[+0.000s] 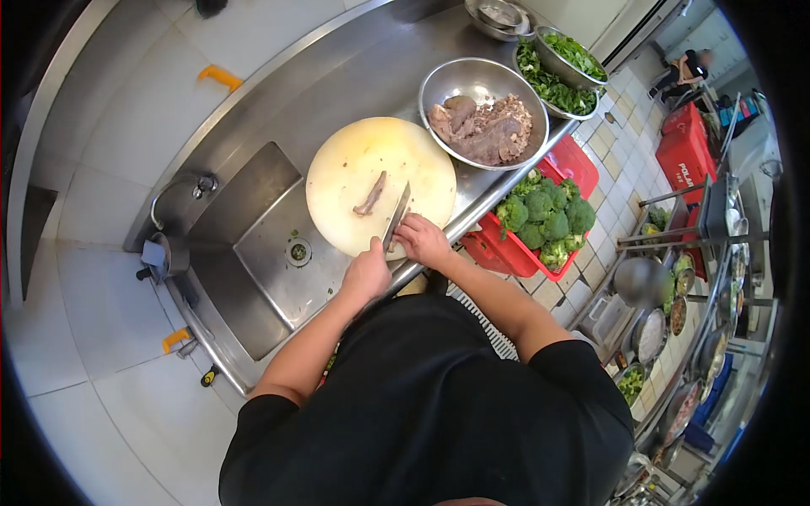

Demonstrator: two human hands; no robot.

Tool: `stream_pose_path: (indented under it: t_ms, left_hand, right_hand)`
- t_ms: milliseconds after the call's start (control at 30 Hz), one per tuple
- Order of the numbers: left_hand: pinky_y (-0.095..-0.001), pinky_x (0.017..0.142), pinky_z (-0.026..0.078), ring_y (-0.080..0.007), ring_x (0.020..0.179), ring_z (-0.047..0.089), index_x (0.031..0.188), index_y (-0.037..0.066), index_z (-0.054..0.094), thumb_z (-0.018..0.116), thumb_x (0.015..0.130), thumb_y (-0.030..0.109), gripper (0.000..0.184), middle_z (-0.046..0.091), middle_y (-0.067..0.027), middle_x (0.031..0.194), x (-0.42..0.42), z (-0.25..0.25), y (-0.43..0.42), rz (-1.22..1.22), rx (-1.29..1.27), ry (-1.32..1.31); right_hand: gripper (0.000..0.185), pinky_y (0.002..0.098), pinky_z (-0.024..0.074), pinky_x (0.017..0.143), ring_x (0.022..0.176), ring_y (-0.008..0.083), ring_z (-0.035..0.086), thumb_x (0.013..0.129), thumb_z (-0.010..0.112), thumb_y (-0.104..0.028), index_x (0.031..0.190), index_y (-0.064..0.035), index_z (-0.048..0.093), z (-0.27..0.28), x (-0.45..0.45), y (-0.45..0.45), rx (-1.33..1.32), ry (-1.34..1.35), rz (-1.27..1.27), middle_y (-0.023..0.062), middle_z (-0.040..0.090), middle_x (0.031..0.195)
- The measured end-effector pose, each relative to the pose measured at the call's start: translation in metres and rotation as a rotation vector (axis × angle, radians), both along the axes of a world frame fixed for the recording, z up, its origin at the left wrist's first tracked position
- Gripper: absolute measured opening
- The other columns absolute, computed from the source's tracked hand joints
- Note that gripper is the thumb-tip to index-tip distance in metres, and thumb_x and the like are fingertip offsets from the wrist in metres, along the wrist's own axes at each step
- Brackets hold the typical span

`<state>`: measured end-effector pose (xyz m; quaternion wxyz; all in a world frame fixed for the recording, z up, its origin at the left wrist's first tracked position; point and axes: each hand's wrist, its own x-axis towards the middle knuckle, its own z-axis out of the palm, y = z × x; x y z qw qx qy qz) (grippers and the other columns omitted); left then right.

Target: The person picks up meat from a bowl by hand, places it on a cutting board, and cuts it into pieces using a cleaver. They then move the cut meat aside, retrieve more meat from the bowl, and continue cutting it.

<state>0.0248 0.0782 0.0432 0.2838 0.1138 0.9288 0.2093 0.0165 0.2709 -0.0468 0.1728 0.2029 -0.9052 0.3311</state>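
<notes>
A kitchen knife is in my left hand, which is closed around its handle. Its blade points away from me over the near part of a round, pale cutting board. My right hand is beside the blade with fingers curled and fingertips close against it. What those fingers hold, if anything, is hidden. A thin brown strip of meat lies on the board, left of the blade, among small scraps. Beyond the board at the right, a steel bowl holds large brownish pieces of meat.
The board sits beside a steel sink with a faucet. Bowls of leafy greens stand at the counter's far end. Below the right edge, a red crate holds broccoli. Farther right are food-laden racks and a seated person.
</notes>
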Motion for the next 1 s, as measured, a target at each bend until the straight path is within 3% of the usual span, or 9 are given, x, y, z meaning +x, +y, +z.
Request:
stream_pose_path:
  t_ms: [167,367,467,667,767,867,1000]
  left_hand:
    - [-0.0604,0.084,0.054,-0.0531,0.089,0.07,0.119,-0.006,0.045,0.053,0.092,0.007,0.031,0.069,-0.0369,0.092,0.027,0.026,-0.024,-0.002,-0.059,-0.064]
    - [-0.0601,0.082,0.054,-0.0523,0.09,0.07,0.124,-0.004,0.046,0.053,0.096,0.013,0.033,0.069,-0.0365,0.094,-0.011,-0.002,0.0,0.003,0.001,0.008]
    - [-0.061,0.084,0.053,-0.0522,0.091,0.069,0.126,-0.002,0.045,0.051,0.101,0.018,0.033,0.069,-0.0363,0.095,0.012,0.006,-0.026,0.018,0.002,-0.038]
    - [-0.0618,0.084,0.052,-0.0536,0.092,0.068,0.129,0.0,0.048,0.05,0.104,0.022,0.034,0.07,-0.0345,0.096,0.037,0.013,-0.063,0.042,0.037,-0.004]
    - [-0.0614,0.084,0.052,-0.0532,0.091,0.068,0.129,0.003,0.052,0.05,0.104,0.025,0.033,0.07,-0.0329,0.096,0.029,0.021,-0.07,0.126,0.049,0.077]
    - [-0.0614,0.083,0.052,-0.0525,0.091,0.067,0.128,0.005,0.054,0.051,0.105,0.027,0.032,0.071,-0.0315,0.096,0.012,0.02,-0.083,0.145,0.136,0.169]
    - [-0.0618,0.088,0.051,-0.0522,0.098,0.067,0.127,0.007,0.056,0.051,0.105,0.029,0.031,0.07,-0.0328,0.102,-0.01,0.022,-0.085,0.098,0.011,0.147]
  right_hand:
    - [0.016,0.0395,0.0552,0.09,0.104,0.0307,0.065,0.084,0.076,-0.014,0.098,-0.0071,0.072,-0.003,0.0,-0.002,-0.008,0.014,0.004,0.0098,0.066,0.1]
    - [0.016,0.0401,0.0549,0.09,0.103,0.0327,0.065,0.08,0.078,-0.011,0.094,-0.0069,0.071,-0.002,0.0,-0.002,-0.031,0.045,0.012,0.011,0.065,0.097]
    - [0.016,0.0405,0.0542,0.09,0.104,0.0325,0.065,0.08,0.079,-0.012,0.094,-0.0074,0.071,-0.002,0.004,0.001,0.008,-0.045,0.005,0.0103,0.066,0.099]
    - [0.016,0.0436,0.0502,0.097,0.109,0.0319,0.063,0.085,0.076,-0.013,0.098,-0.0083,0.07,0.008,0.027,0.009,-0.049,0.026,-0.06,0.0091,0.067,0.106]
    - [0.023,0.044,0.05,0.098,0.113,0.0338,0.061,0.085,0.072,-0.008,0.107,-0.0086,0.068,0.0,0.033,0.019,-0.075,-0.123,-0.101,0.0118,0.065,0.115]
    - [0.043,0.0478,0.0461,0.107,0.125,0.0384,0.056,0.08,0.072,-0.003,0.122,-0.0086,0.064,0.017,0.026,0.022,-0.033,-0.225,-0.073,0.0157,0.06,0.133]
    - [0.072,0.0544,0.0335,0.12,0.142,0.0443,0.043,0.068,0.074,-0.004,0.137,-0.0095,0.059,0.032,0.001,0.015,0.167,-0.206,0.161,0.0179,0.051,0.152]
